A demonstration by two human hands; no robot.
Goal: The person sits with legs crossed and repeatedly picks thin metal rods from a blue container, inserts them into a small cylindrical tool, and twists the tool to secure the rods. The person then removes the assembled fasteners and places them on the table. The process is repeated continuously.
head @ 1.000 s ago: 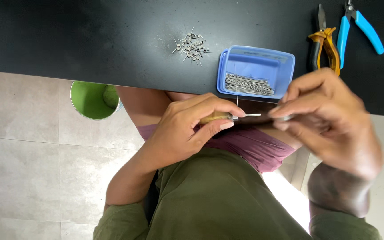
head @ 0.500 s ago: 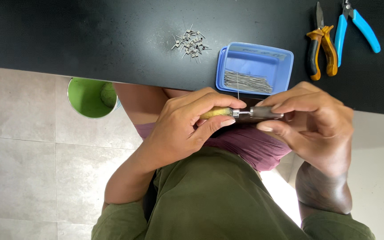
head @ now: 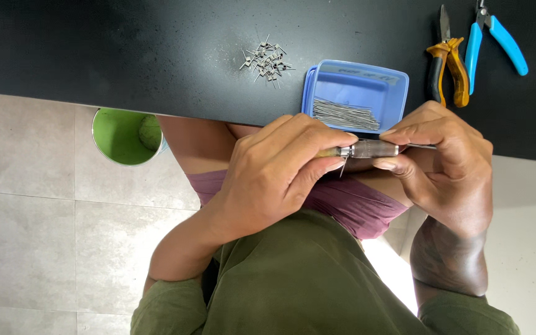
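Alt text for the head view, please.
Two bare hands, left hand and right hand, grip a slim metal tool between them over the lap, at the edge of a black table bearing a blue tray of wires, small metal pieces and two pliers.

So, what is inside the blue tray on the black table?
Inside the blue tray lies a bundle of thin straight metal wires, towards its near side. The rest of its floor shows bare. The left hand covers the near rim, so that part stays hidden.
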